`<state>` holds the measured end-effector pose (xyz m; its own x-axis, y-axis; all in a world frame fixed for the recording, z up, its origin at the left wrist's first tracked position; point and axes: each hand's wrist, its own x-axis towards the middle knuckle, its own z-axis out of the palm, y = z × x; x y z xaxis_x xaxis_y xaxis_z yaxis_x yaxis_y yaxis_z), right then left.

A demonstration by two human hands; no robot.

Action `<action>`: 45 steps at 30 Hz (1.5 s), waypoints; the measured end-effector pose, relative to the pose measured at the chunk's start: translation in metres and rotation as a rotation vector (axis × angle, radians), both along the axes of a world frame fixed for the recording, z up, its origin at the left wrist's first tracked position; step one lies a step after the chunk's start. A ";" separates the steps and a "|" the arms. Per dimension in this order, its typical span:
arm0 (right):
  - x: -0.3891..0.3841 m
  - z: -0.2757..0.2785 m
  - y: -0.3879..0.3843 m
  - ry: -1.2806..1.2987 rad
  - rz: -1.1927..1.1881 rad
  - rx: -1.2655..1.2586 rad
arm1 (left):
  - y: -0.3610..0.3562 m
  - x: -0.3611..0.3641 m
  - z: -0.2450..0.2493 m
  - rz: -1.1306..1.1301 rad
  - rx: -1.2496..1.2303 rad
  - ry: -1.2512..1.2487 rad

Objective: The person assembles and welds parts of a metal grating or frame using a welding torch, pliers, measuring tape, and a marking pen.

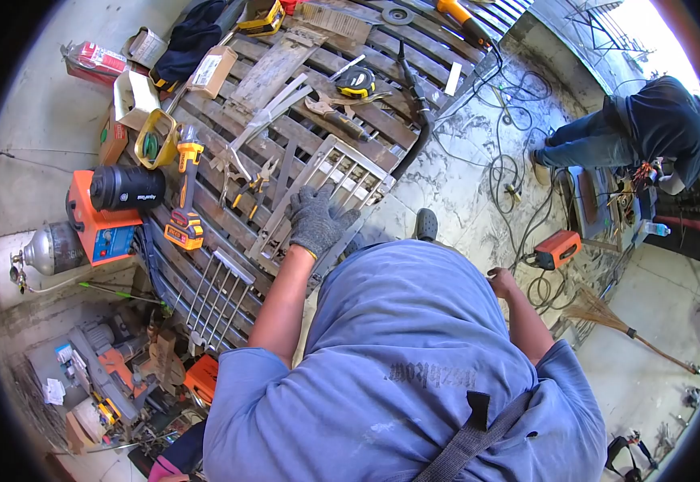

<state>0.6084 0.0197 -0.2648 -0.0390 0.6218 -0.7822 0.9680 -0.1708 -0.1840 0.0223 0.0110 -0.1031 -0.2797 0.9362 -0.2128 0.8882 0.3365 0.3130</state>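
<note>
My left hand (319, 220), in a grey work glove, lies with fingers spread on the near end of a welded metal grille (336, 151). That grille rests on the slatted metal worktable (278, 128). Left of the glove are yellow-and-black pliers (258, 183) and a yellow cordless power tool (187, 193). Beyond the grille lie a locking clamp (338, 119) and a tape measure (356, 81). My right hand (502, 281), bare, hangs beside my body away from the table; its fingers are too small to make out.
A second grille (220, 301) leans at the table's near left. An orange machine (101, 221) and a gas cylinder (54, 247) stand further left. Cables (519, 173) cross the floor. A co-worker (647, 132) bends over sparks at right, near an orange box (557, 249) and a broom (603, 309).
</note>
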 end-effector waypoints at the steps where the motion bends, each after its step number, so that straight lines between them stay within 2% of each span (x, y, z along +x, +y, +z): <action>1: -0.001 0.000 0.000 0.003 -0.002 -0.003 | 0.000 -0.002 -0.005 0.003 -0.016 0.000; 14: 0.002 -0.006 -0.001 0.010 0.009 0.033 | -0.001 -0.003 -0.016 0.000 0.023 -0.079; 17: -0.004 0.008 0.002 -0.019 -0.005 0.020 | -0.003 -0.001 -0.019 0.006 0.054 -0.010; 26: -0.010 0.024 0.002 -0.044 -0.039 -0.016 | -0.005 -0.001 -0.014 0.012 0.063 -0.035; 45: -0.009 0.009 -0.004 -0.026 0.025 -0.006 | -0.006 -0.003 -0.013 0.018 0.021 -0.067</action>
<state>0.5997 0.0152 -0.2555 -0.0338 0.6163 -0.7868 0.9764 -0.1477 -0.1576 0.0193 0.0045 -0.1161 -0.2820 0.9357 -0.2119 0.8590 0.3446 0.3786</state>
